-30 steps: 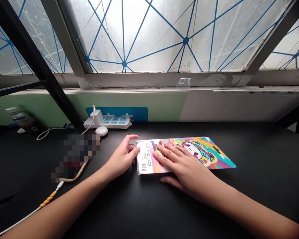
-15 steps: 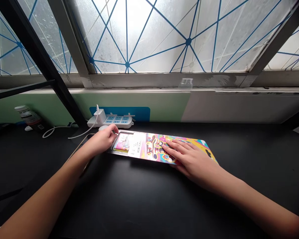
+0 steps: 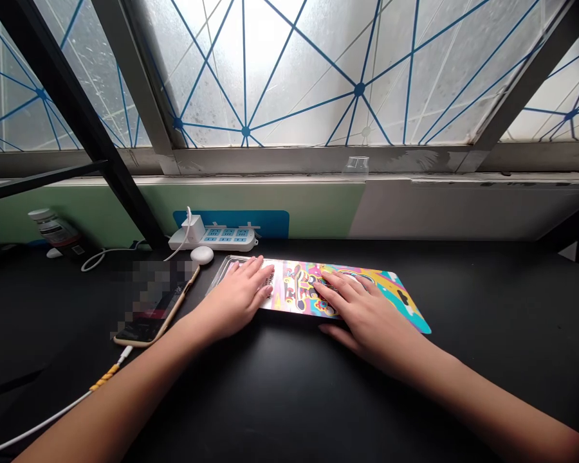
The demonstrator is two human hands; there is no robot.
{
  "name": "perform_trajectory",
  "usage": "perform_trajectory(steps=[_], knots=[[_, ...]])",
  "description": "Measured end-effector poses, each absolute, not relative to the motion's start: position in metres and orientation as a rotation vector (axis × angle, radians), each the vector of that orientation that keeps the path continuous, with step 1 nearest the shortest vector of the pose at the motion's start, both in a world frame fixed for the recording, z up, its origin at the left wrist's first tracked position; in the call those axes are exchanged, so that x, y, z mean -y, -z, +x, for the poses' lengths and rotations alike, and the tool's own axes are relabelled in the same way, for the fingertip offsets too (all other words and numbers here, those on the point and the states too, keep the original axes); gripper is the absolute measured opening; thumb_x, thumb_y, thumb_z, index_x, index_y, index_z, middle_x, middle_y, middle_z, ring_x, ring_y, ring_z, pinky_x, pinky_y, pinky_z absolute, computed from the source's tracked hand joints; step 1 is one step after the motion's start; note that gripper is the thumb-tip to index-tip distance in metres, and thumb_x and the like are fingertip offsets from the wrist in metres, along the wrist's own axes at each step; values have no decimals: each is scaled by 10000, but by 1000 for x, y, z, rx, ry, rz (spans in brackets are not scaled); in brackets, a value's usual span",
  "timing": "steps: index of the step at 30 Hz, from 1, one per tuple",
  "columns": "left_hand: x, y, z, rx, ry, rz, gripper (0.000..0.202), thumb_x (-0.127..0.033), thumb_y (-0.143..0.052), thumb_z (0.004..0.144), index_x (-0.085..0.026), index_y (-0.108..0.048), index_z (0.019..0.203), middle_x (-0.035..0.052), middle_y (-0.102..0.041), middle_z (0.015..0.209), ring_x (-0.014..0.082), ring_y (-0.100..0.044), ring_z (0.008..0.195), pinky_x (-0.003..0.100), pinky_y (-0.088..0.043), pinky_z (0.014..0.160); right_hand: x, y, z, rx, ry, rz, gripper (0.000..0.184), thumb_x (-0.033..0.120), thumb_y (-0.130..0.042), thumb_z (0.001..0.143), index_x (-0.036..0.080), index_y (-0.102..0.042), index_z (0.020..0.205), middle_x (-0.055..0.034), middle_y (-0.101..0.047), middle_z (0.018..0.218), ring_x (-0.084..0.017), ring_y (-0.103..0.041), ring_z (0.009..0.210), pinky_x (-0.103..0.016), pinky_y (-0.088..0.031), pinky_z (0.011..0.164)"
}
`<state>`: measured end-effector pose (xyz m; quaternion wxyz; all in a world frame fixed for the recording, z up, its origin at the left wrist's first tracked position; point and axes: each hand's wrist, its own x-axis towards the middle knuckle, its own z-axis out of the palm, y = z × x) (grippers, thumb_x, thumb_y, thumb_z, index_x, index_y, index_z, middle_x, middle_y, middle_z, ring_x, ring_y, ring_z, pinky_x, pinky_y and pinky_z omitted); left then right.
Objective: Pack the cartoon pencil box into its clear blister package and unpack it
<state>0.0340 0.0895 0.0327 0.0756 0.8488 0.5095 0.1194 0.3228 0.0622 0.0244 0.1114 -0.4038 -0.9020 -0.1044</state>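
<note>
Patterned box (image 3: 295,287) under left hand (image 3: 236,296) and right hand (image 3: 367,312), both spread flat
Likely light, stiff, slick; grip its long edges.

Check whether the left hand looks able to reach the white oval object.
Likely yes: the left hand rests on the colourful box, with the white oval object close by and nothing seen covering it.

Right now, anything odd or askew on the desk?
Pixelated blocks hide part of the phone, likely image masking, not damage. The colourful box under the left hand and right hand sits slightly askew to the back edge of the desk.
</note>
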Motion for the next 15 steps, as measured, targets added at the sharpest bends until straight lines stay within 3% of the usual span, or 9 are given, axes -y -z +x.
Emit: perform_trajectory(steps=[4,9,15], knots=[[-76,-32,47,-1481,-371,2410,635,-497,-295,1069,-185,-256,1621,109,-262,1684,261,-190,1568,480,-211,1268,-61,-22,305,2658,339,-1128,564,337,-587,974,159,-477,1497,-186,-464,1574,-410,-462,1416,-661,-436,1064],[-68,-31,54,-1509,-369,2379,626,-399,-329,1058,-169,-221,1630,103,-220,1694,249,-163,1572,469,-192,1276,-64,-19,299,2674,400,-1005,519,290,-543,1001,151,-485,1497,-164,-514,1540,-397,-504,1390,-632,-466,1051],[-65,-34,57,-1516,-287,2366,789,-611,-314,1033,-138,-154,1644,113,-164,1700,279,-96,1580,496,-155,1278,-65,-22,310,2734,273,-1051,595,295,-587,978,187,-433,1542,-140,-452,1584,-382,-451,1435,-633,-455,1081]])
